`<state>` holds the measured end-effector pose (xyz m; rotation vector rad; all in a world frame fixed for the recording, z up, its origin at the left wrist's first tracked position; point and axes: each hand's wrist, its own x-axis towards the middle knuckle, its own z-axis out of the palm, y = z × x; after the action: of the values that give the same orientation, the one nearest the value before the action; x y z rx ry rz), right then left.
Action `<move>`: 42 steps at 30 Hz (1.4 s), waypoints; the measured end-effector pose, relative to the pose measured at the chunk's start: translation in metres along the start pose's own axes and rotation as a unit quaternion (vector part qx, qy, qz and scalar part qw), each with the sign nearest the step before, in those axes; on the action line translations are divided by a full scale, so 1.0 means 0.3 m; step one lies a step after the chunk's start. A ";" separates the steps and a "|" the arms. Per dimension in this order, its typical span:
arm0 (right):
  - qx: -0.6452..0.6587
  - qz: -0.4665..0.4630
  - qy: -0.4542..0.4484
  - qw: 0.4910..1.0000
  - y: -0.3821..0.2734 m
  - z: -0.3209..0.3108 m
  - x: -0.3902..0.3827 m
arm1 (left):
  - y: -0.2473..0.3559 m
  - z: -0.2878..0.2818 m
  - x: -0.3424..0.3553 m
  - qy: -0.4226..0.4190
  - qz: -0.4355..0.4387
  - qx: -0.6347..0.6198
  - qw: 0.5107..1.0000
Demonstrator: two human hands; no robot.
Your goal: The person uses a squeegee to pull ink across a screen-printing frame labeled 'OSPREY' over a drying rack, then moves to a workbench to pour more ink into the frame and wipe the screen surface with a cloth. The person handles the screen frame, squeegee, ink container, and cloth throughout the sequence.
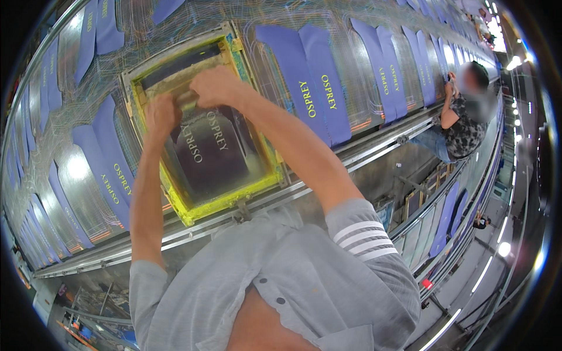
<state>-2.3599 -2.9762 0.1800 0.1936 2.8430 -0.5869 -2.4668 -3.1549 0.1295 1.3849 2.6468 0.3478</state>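
A screen-printing frame [184,212] with yellow-smeared edges lies on the long printing table in front of me. Its dark mesh [211,175] bears pale lettering. Toward the frame's far end, both my hands grip a squeegee [187,100] that runs crosswise over the mesh. My left hand [161,114] is closed round its left part, and my right hand [215,88] is closed round its right part. My hands hide most of the squeegee, and its lower edge cannot be made out. Whatever lies beneath the frame is covered.
Purple fabric pieces [301,76] with yellow printed lettering lie in rows along the table, to both sides of the frame. A metal rail [366,142] runs along the table's near edge. At the right, another person [465,126] stands beside the same table. Behind is a lower rack [424,219].
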 end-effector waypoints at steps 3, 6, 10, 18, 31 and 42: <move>-0.031 0.010 -0.016 0.999 0.002 0.067 0.043 | 0.001 -0.003 0.043 -0.016 0.020 0.031 0.999; -0.010 -0.002 -0.025 1.000 -0.054 0.127 -0.060 | 0.053 0.001 -0.105 -0.035 -0.005 0.029 0.999; 0.010 -0.051 0.015 0.999 -0.175 0.343 -0.402 | 0.185 0.056 -0.496 -0.060 -0.022 -0.035 0.997; 0.055 -0.016 -0.038 0.998 -0.150 0.270 -0.321 | 0.171 -0.031 -0.389 -0.145 -0.030 -0.005 0.989; 0.016 -0.072 0.044 0.996 -0.136 0.338 -0.370 | 0.201 0.042 -0.448 -0.034 -0.015 -0.087 0.996; -0.002 0.161 0.380 0.911 0.125 0.363 -0.493 | 0.311 0.069 -0.703 -0.090 -0.030 -0.040 0.995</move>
<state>-2.1891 -2.9982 0.1058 1.0852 3.4021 -0.5089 -2.2684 -3.2741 0.1366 1.2471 2.4946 0.3044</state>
